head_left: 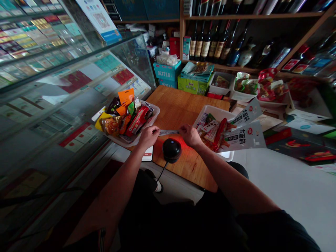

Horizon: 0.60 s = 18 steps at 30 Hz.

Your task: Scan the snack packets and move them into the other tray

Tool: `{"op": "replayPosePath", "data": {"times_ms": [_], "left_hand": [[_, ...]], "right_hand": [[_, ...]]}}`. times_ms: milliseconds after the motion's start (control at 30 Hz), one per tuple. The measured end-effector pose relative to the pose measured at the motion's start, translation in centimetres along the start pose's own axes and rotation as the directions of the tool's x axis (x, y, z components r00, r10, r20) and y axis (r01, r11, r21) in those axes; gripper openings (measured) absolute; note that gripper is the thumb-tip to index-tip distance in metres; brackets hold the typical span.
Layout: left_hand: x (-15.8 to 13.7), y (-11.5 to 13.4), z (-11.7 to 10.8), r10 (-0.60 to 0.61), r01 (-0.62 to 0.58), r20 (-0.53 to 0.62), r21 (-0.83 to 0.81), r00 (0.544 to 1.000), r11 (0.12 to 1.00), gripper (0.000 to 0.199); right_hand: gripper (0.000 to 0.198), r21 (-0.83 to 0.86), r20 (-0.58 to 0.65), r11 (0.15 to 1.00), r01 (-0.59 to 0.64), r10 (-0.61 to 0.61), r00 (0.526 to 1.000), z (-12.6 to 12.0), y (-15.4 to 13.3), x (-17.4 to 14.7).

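Stretched between my two hands is a narrow, pale packet [168, 132], seen nearly edge-on, so its print cannot be read. My left hand [149, 137] pinches one end, and my right hand [191, 135] grips the other. Just below it on the wooden table [178, 101] stands a round black barcode scanner [171, 150] with a cable, casting a red glow. To the left, a white basket [156, 111] is heaped with snack packets. On the right, another white basket [206, 111] holds more packets, with two large silver-grey pouches [244, 136] leaning out over its side.
A phone [147, 154] lies at the table's near left edge, partly behind my left forearm. The glass display case [105, 52] runs along the left. Behind the table are blue boxes [166, 71], a green box [193, 85] and shelved wine bottles [206, 45].
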<state>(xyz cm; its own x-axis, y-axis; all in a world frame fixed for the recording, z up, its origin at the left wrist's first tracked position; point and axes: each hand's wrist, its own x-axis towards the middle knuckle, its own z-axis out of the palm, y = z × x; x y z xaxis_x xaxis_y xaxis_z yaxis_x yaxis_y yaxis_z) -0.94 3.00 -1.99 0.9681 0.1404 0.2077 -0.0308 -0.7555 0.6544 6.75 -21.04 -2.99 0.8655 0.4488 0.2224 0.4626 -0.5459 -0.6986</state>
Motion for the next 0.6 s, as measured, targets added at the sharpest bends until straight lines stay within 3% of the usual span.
{"op": "replayPosePath", "data": {"times_ms": [133,233,367,500,600], "left_hand": [[-0.2,0.8,-0.4,-0.020,0.020,-0.033,-0.009,0.999,1.000,0.022],[-0.3,1.6,-0.6,-0.003,0.001,-0.049,-0.041,0.999,0.999,0.024],[-0.4,3.1,-0.8,0.020,-0.027,-0.070,-0.096,0.997,0.995,0.025],[-0.8,4.7,-1.0,-0.024,0.034,0.045,-0.240,0.999,0.970,0.028],[-1.2,6.0,-1.2,-0.078,0.155,0.192,-0.423,0.978,0.893,0.036]], "right_hand": [[0.017,0.111,-0.086,0.992,0.053,-0.044,0.995,-0.3,0.3,-0.5],[0.031,0.273,-0.034,0.960,-0.069,0.082,0.996,-0.1,0.5,-0.8],[0.041,0.538,0.096,0.811,-0.231,0.214,0.972,0.1,0.5,-0.9],[0.038,0.698,0.070,0.684,-0.214,0.232,0.970,-0.3,-0.5,-0.6],[0.038,0.740,0.063,0.648,-0.180,0.200,0.978,-1.1,-2.0,-0.4]]}}
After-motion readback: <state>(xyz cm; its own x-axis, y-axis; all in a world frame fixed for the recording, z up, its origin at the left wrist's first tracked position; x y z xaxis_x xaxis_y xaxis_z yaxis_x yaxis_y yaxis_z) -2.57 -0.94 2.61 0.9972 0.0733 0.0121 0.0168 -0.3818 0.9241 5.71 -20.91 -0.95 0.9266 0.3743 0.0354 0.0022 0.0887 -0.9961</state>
